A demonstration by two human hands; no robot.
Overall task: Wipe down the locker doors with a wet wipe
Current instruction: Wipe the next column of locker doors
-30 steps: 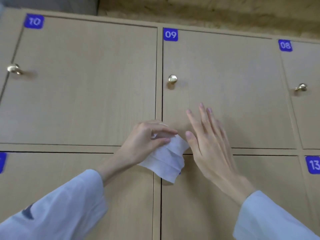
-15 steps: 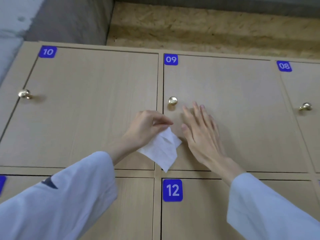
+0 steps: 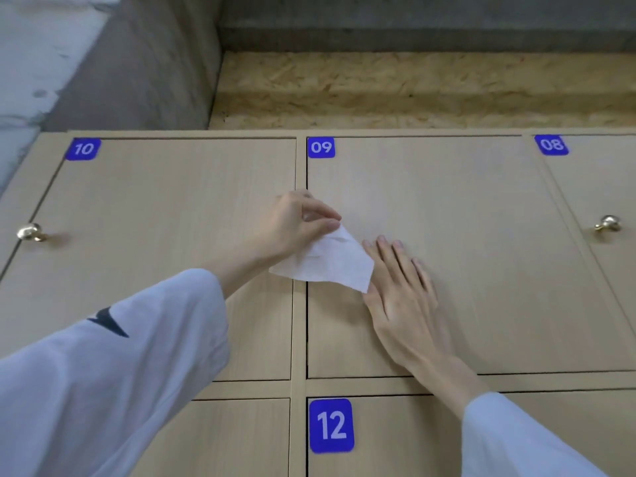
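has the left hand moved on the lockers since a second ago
Yes. The left hand, pinching the wet wipe, has gone up door 09: it was near the door's bottom edge, and now sits about level with the knob on door 10.

Door 09 (image 3: pixel 464 253) sits between door 10 (image 3: pixel 155 253) on its left and door 08 (image 3: pixel 599 187) on its right, with door 12 (image 3: pixel 413 438) directly below it. The left hand (image 3: pixel 296 225) and wet wipe (image 3: pixel 327 263) lie over door 09's left edge. The right hand (image 3: pixel 402 297) rests flat on door 09, just right of the wipe.
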